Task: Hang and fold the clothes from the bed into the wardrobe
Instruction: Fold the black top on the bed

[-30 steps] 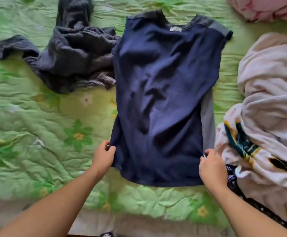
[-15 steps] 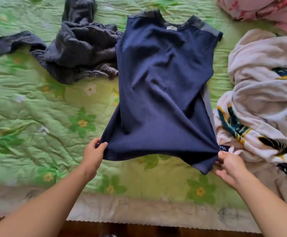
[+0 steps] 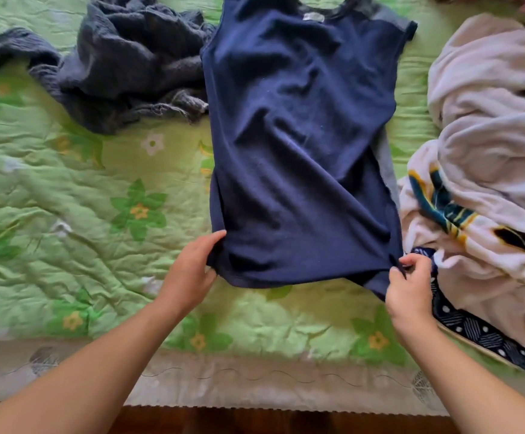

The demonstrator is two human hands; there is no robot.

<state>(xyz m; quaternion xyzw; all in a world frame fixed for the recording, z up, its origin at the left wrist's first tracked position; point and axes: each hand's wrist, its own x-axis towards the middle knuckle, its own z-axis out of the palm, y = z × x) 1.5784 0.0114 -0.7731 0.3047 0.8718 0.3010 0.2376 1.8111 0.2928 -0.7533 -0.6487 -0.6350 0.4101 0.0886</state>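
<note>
Left hand (image 3: 189, 274) is gripping the near left hem corner of the navy shirt (image 3: 298, 145), right hand (image 3: 410, 286) is pinching the right corner with curled fingers; the shirt is lying stretched away across the green bed (image 3: 98, 214), collar farthest, grey garment (image 3: 129, 57) beside it.

One view, head-worn, wide-angle. The camera is looking forward and steeply down onto the bed (image 3: 67, 214) from its near side. The bed's pale border (image 3: 255, 380) is running across the bottom of the frame, with a dark brown strip (image 3: 286, 422) showing below it. Both forearms (image 3: 98, 364) are entering from the lower corners; the left hand (image 3: 189, 270) and right hand (image 3: 408, 286) are sitting in the lower middle, so the lens is working near. The navy shirt (image 3: 302, 151) is filling the centre, its collar getting clipped by the top edge. The bed's far side is falling outside the frame.
</note>
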